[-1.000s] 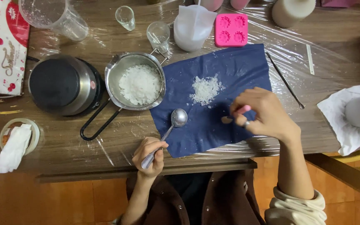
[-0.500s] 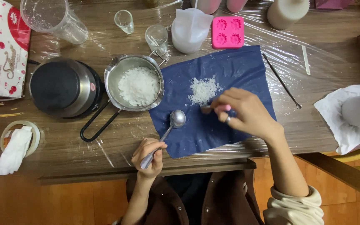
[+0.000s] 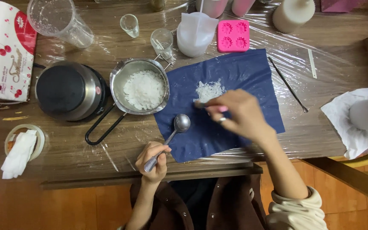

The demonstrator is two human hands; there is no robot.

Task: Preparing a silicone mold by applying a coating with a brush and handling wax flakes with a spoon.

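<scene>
A dark blue cloth (image 3: 243, 76) lies on the plastic-covered wooden table, with a small pile of white flakes (image 3: 208, 90) on it. My right hand (image 3: 240, 115) is shut on a small pink-handled tool (image 3: 211, 106), its tip at the near edge of the pile. My left hand (image 3: 153, 161) grips the handle of a metal spoon (image 3: 176, 128), whose bowl rests empty on the cloth's left edge. A metal saucepan (image 3: 140, 86) with white flakes sits just left of the cloth.
A black and steel hot plate (image 3: 67, 90) stands left of the pan. Behind are a pink silicone mould (image 3: 233, 36), a white silicone jug (image 3: 195, 34), small glasses (image 3: 162, 42) and a plastic cup (image 3: 60, 22). A thin metal rod (image 3: 288, 84) lies right of the cloth.
My right hand has moved left and away from me across the cloth, from its right edge up to the pile of flakes. The left hand and spoon stay put.
</scene>
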